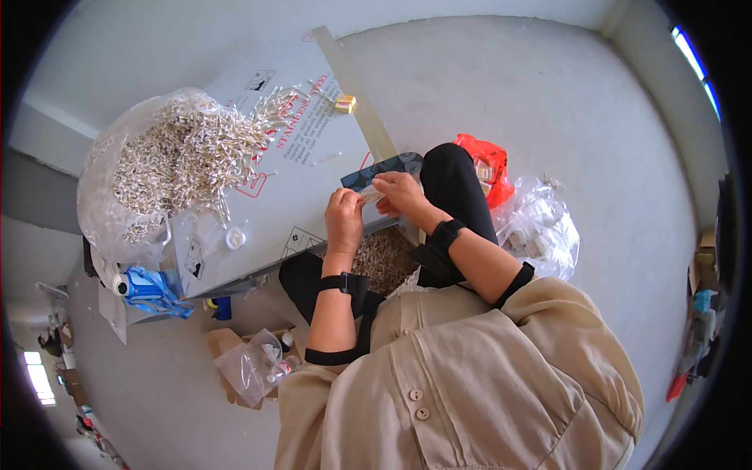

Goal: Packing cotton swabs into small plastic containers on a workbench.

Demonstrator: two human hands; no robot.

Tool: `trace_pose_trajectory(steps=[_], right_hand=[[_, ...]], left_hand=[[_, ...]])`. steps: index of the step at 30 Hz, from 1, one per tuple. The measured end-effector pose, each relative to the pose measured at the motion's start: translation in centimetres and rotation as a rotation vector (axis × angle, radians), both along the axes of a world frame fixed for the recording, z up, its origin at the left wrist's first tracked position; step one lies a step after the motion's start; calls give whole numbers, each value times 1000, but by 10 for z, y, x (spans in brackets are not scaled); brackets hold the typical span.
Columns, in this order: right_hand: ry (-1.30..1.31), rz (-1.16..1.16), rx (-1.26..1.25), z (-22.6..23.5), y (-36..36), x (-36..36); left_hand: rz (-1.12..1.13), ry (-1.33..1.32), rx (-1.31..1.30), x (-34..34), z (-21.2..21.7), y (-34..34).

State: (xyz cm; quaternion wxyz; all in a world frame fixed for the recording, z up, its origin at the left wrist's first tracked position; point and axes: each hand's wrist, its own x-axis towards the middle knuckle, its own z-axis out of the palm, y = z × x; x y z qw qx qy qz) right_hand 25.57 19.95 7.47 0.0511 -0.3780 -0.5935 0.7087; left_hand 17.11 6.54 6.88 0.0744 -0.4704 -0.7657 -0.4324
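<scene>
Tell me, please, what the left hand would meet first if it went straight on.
The left hand would probably meet the dark blue patterned item first, though depth there is unclear.

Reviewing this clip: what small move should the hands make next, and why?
Probably the left hand should steady the small, pale item while the right hand adjusts it. Both hands meet there with fingers curled in, though its exact form is hard to make out; the white cotton swabs spilling from the clear plastic bag lie out of their grasp.
</scene>
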Motion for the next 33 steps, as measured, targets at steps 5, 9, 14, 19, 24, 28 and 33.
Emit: trace_pose_trajectory(steps=[5, 9, 14, 19, 24, 28, 33], right_hand=[[202, 117, 657, 6, 10, 13], [431, 242, 935, 6, 15, 12], [392, 366, 985, 0, 20, 3], [429, 367, 1005, 3, 16, -1], [455, 353, 1049, -2, 14, -3], [451, 352, 1096, -7, 14, -5], [480, 323, 1091, -4, 14, -5]], left_hand=[[-3, 3, -11, -5, 5, 4], [-12, -77, -35, -13, 7, 7], [-56, -86, -92, -12, 12, 7], [4, -136, -86, -13, 14, 5], [19, -222, -161, -15, 10, 3], [36, -111, -162, -15, 11, 3], [18, -53, -104, -13, 17, 5]])
